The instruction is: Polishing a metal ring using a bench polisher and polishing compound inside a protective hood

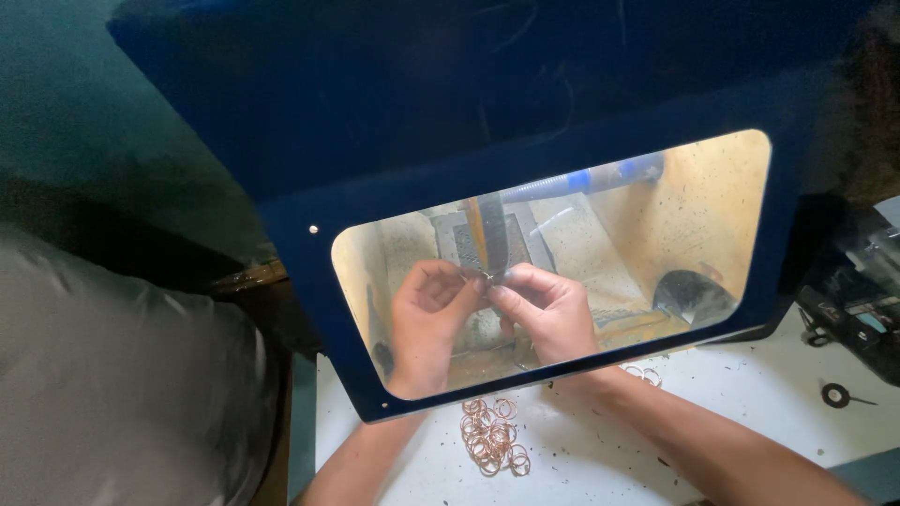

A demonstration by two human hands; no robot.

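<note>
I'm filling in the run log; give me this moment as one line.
left hand + right hand: pinching small ring | behind blue window shield | copper rings heaped on white table

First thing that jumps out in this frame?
The lit window in the dark blue cabinet, centre frame: behind it the left hand and right hand pinch a small ring under a nozzle. Below, a heap of copper rings lies on the white table.

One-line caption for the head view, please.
Behind a blue-framed window, left hand and right hand pinch a small ring.
</note>
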